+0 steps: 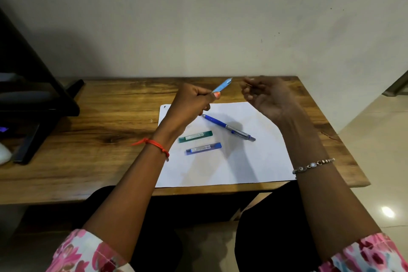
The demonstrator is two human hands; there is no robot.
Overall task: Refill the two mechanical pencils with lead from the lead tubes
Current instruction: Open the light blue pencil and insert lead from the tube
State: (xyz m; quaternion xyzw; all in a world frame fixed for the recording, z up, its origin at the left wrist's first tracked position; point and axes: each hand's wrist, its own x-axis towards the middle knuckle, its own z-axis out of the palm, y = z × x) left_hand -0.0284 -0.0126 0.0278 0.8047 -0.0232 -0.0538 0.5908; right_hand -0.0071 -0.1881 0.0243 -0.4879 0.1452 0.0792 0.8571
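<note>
1. Light-blue pencil [221, 85] is pinched in the left grip [192, 99]. The fingers are curled round its lower barrel and the thumb, with an orange nail, presses against it. It is held up off the surface, slanting up and to the right.
2. Right grip [267, 97] is raised just beside the pencil's upper end without touching it. Its fingers are curled and the thumb tip is drawn in toward the forefinger. That spot is blurred, so I cannot tell whether anything is pinched there.
3. An orange thread [154, 143] circles the left wrist, and a beaded bracelet [313, 164] sits on the right forearm. Both arms end in floral sleeves [84, 254].
4. Under the hands lies a white paper [242, 161]. A blue pencil [227, 127] lies on it at a slant, its tip toward the left grip.
5. Near that pencil, on the same paper, a green tube [195, 136] and a blue tube [203, 148] lie flat. They are roughly parallel and apart, with the green one farther from the person.
6. The paper rests on a wooden surface [99, 139] that stands against a pale wall.
7. A black stand [33, 95] occupies the surface's far left, well apart from the paper.
</note>
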